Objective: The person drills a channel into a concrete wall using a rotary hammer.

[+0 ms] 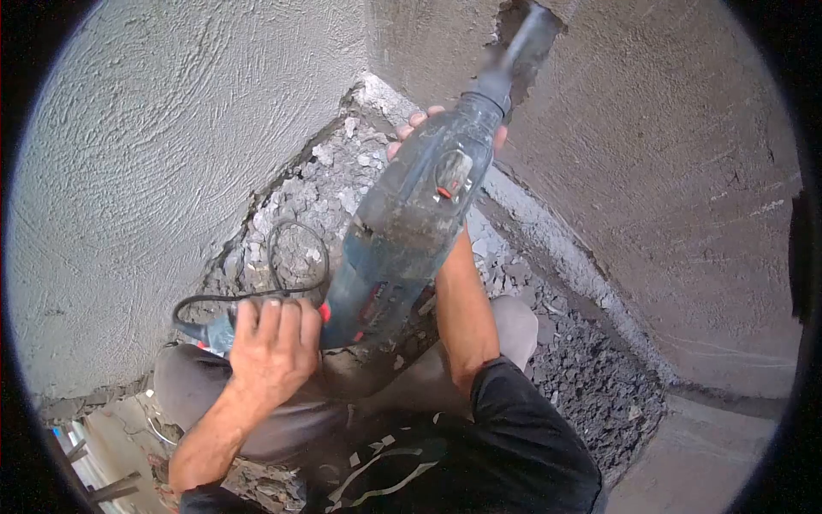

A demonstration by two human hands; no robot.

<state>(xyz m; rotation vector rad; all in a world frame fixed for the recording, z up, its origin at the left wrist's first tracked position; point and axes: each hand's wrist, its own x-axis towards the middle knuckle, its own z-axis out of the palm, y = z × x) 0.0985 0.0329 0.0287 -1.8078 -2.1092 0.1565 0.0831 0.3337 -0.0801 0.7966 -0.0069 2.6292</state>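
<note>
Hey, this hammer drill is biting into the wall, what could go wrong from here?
1. The bare right hand cups the rotary hammer just behind the bit, which is sunk in the wall. Flying chips or a jammed bit might hurt the fingers.
2. The power cord loops loosely beside the left hand and may snag.
3. Loose rubble around the legs could shift underfoot.

Left hand clenched close in, right hand curled, arm outstretched
</note>
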